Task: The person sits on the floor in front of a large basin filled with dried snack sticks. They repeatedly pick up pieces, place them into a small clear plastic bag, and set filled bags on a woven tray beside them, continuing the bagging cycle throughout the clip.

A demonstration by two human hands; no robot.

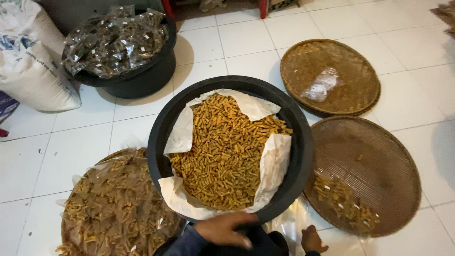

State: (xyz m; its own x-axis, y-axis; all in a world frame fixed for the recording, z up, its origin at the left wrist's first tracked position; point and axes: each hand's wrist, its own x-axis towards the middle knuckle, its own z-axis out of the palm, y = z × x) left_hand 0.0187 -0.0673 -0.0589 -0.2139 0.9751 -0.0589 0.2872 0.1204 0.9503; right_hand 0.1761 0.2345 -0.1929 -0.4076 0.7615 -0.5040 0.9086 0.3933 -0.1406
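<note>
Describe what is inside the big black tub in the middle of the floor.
The black tub holds a white paper liner heaped with short golden-brown snack sticks. The tub's bottom is hidden under them. The left hand rests on the near rim.

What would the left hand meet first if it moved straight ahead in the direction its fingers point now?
The left hand lies at the near rim of the black tub, fingers pointing right along it. Going on, it probably meets that rim first; depth is unclear.

Both hands low in view: left hand (225, 228) flat, fingers spread; right hand (313, 240) loosely curled.
</note>
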